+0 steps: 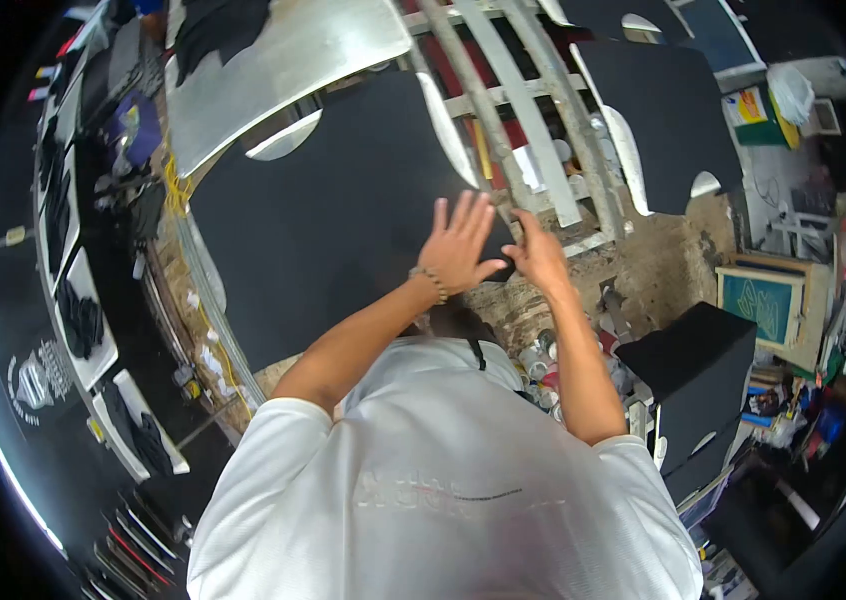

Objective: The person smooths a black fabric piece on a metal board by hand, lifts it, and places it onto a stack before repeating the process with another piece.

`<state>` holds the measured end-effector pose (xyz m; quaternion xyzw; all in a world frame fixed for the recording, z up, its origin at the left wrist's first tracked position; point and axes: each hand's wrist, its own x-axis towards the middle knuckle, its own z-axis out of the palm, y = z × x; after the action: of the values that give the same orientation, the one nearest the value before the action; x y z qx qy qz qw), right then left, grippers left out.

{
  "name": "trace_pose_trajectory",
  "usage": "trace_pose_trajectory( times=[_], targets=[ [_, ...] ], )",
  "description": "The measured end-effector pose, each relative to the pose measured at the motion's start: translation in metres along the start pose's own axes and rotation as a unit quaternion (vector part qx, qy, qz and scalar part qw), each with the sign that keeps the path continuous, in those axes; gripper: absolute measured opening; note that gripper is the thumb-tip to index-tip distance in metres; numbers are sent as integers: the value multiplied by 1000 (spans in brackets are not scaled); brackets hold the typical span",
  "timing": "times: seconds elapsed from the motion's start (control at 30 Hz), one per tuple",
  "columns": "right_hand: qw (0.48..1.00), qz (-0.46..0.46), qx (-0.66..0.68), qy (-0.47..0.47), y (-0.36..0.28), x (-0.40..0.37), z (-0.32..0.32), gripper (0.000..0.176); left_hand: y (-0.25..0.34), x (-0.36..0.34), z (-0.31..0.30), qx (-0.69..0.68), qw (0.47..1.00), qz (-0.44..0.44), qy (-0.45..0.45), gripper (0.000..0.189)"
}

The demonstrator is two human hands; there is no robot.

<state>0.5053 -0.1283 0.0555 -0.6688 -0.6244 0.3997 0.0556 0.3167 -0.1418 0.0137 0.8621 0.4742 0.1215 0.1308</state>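
Observation:
A black cut fabric panel [323, 210] lies spread over a pale board, whose white surface shows at the curved cut-outs. My left hand [458, 248] rests on the panel near its right-hand corner, palm down with fingers spread, and a beaded bracelet [431, 284] circles that wrist. Just to the right, my right hand [540, 256] is at the panel's corner. Its thumb reaches onto the black cloth while the index finger points away from it, with a gap between the two. The other fingers of this hand are partly hidden.
A bare pale board [293, 60] adjoins at the upper left. Slatted rails [513, 100] run beyond my hands. Another black panel [658, 120] lies on a board at right. Several tubs [543, 365] stand low near my body; a framed screen [763, 305] leans right.

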Motion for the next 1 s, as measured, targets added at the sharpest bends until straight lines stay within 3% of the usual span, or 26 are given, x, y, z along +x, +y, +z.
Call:
trace_pose_trajectory(
  times=[0.03,0.07,0.1,0.13,0.17,0.2,0.27,0.3,0.33,0.37,0.4,0.43,0.5,0.53,0.63,0.67,0.73,0.8,0.87,0.93,1.0],
  targets=[
    [1000,-10,-12,4,10,1,2,53,9,-1,0,10,999,32,15,85],
    [989,-63,-102,92,18,-2,6,47,21,0,-18,-63,997,44,11,81],
    [985,-76,-114,103,21,-1,4,40,29,-6,-17,-137,987,82,-9,74],
    [984,-69,-123,113,14,-5,-2,33,39,-22,-4,-41,990,136,8,67],
    [983,-88,-100,128,25,-1,1,28,38,-36,20,-173,961,215,29,58],
    [986,-67,-88,124,17,-3,-2,21,42,-48,15,-265,942,201,34,54],
    [973,-119,-95,173,7,1,10,21,21,-64,-12,-180,971,93,126,52],
    [964,-188,-80,168,-11,1,17,24,3,-62,-49,-113,989,1,93,53],
    [951,-254,-66,163,-35,-1,30,28,-10,-68,-70,-91,981,-149,85,55],
    [932,-298,-128,160,-61,0,50,36,-35,-82,-43,-5,956,-248,159,65],
    [907,-342,-190,158,-82,0,67,44,-61,-100,-21,60,935,-303,172,71],
    [903,-353,-201,138,-83,-1,87,51,-77,-118,-26,99,930,-334,119,76],
    [895,-341,-267,110,-71,4,109,68,-91,-165,-47,124,911,-367,142,76],
    [891,-349,-267,113,-63,5,104,68,-98,-196,-63,126,898,-393,152,76],
    [914,-264,-257,167,-26,14,83,73,-134,-316,-47,161,803,-535,205,75],
    [920,-254,-236,183,-24,19,78,74,-136,-330,-52,171,706,-675,129,74],
    [909,-269,-233,218,-32,29,89,74,-147,-325,-43,248,680,-675,141,72],
    [887,-316,-274,194,-81,26,107,75,-116,-243,-102,76,815,-570,69,69],
    [896,-328,-243,174,-96,29,137,75,-107,-210,-59,143,898,-397,123,70],
    [894,-287,-288,188,-105,25,134,73,-126,-214,-54,103,912,-363,162,72],
    [901,-221,-308,211,-96,25,125,74,-161,-254,-73,141,877,-435,151,75]
  ],
)
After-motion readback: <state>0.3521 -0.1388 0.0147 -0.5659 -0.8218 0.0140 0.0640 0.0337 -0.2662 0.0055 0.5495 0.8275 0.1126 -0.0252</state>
